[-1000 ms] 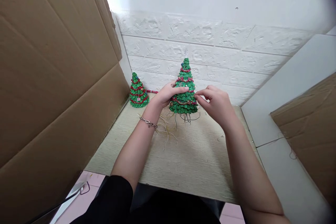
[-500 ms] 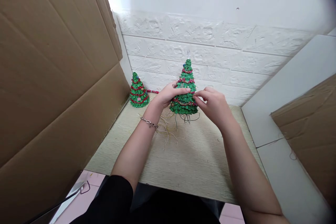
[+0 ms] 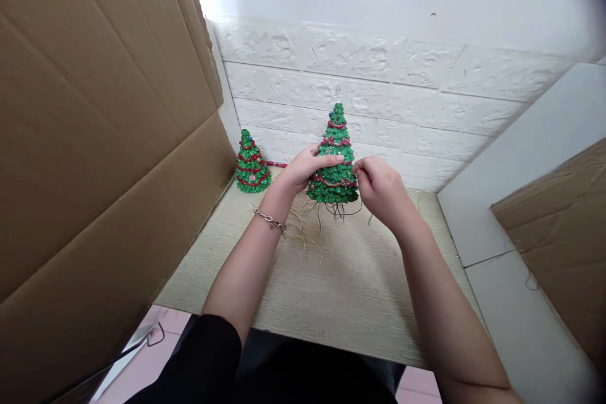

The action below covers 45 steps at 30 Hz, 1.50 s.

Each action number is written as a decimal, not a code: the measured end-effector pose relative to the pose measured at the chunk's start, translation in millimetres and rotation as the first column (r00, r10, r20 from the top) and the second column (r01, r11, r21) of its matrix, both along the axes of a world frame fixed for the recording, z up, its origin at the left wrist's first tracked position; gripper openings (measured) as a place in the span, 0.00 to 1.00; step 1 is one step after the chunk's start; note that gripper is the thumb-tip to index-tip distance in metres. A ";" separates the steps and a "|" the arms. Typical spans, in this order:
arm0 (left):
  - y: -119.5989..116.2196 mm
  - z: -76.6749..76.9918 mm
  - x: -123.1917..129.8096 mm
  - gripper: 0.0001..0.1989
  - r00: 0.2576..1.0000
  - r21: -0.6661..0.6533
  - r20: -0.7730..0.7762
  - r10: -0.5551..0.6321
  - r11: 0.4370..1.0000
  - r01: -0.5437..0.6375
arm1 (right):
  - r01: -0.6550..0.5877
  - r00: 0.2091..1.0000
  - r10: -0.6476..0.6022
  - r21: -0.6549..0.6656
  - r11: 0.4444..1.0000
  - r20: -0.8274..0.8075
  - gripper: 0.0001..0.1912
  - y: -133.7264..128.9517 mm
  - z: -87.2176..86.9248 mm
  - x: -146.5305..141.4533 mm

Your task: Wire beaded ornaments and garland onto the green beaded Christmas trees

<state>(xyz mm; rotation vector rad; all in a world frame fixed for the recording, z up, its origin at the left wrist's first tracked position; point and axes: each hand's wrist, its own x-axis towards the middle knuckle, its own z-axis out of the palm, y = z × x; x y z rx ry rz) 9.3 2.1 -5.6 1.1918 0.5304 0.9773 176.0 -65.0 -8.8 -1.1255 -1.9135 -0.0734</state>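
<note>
My left hand [image 3: 307, 168] grips a larger green tree [image 3: 337, 172] from its left side, with the thumb across the front. The tree is held upright above the table, has red garlands, small ornaments and a clear tip, and thin dark wires hang from its base. At the tree's right edge is my right hand [image 3: 376, 182], its fingers closed in a pinch; what they hold is too small to make out. A smaller green tree [image 3: 252, 167] with red garlands stands at the back left of the table.
Pale loose strands [image 3: 303, 235] lie on the table [image 3: 331, 290] below my left hand. A red stick-like item [image 3: 277, 164] is beside the smaller tree. Cardboard [image 3: 108, 139] rises at the left, more cardboard [image 3: 558, 233] at the right, and a white brick-patterned wall [image 3: 350, 57] behind.
My right hand has moved slightly right and its fingers have curled in more tightly. A thin strand now shows below it. The larger tree has barely shifted in my left hand.
</note>
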 end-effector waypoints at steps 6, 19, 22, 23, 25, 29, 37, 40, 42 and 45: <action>1.5 -0.8 -1.4 0.24 1.000 0.008 0.006 0.003 1.000 -0.003 | -0.020 1.000 0.020 -0.036 0.999 -0.015 0.06 -6.2 6.9 -1.8; 2.4 -1.2 1.0 0.25 0.997 -0.012 0.057 0.052 0.999 -0.051 | 0.092 0.992 -0.112 -0.300 0.949 -0.050 0.14 -11.7 10.3 4.4; 4.1 -1.1 -0.9 0.24 0.994 0.002 0.090 0.058 0.998 -0.059 | 0.164 0.985 -0.167 -0.487 0.858 0.038 0.18 -18.2 16.3 12.7; 4.5 -1.1 -1.5 0.23 0.993 0.003 0.097 0.065 0.998 -0.065 | 0.179 0.984 -0.162 -0.536 0.825 0.080 0.18 -19.5 17.9 15.5; 5.1 -1.3 -2.3 0.22 0.992 -0.003 0.098 0.081 0.997 -0.081 | 0.195 0.980 -0.129 -0.581 0.790 0.153 0.15 -20.0 19.9 20.7; 6.1 -2.4 -2.3 0.21 0.990 -0.018 0.092 0.102 0.995 -0.101 | 0.174 0.977 -0.071 -0.560 0.810 0.201 0.05 -18.2 22.9 26.9; 9.1 -5.4 -1.8 0.22 0.995 -0.016 0.076 0.063 0.998 -0.062 | 0.190 0.980 -0.197 -0.444 0.876 0.030 0.11 -22.3 29.4 24.0; 8.2 -4.5 -1.1 0.23 0.996 -0.017 0.071 0.054 0.998 -0.053 | 0.220 0.973 -0.229 -0.387 0.896 0.023 0.09 -21.6 26.8 25.0; 7.7 -3.9 -0.9 0.24 0.995 -0.024 0.076 0.058 0.998 -0.056 | 0.232 0.972 -0.231 -0.348 0.908 0.045 0.08 -21.7 26.1 27.1; 7.3 -3.6 -1.5 0.25 0.995 -0.039 0.074 0.065 0.997 -0.062 | 0.258 0.966 -0.240 -0.322 0.911 0.094 0.07 -23.2 27.6 30.5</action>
